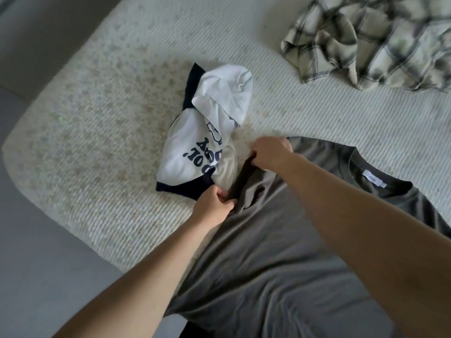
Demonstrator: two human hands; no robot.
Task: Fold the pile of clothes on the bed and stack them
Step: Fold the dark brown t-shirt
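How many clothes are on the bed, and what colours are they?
Grey T-shirt: 1
White and navy T-shirt: 1
Cream and dark checked shirt: 1
Total: 3

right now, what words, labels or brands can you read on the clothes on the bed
White shirt: dark printed letters, upside down to the camera and partly lost in folds; no whole word can be read.
Neck label inside the grey t-shirt: a faint mark, too small to read.
Plaid shirt: no text visible.
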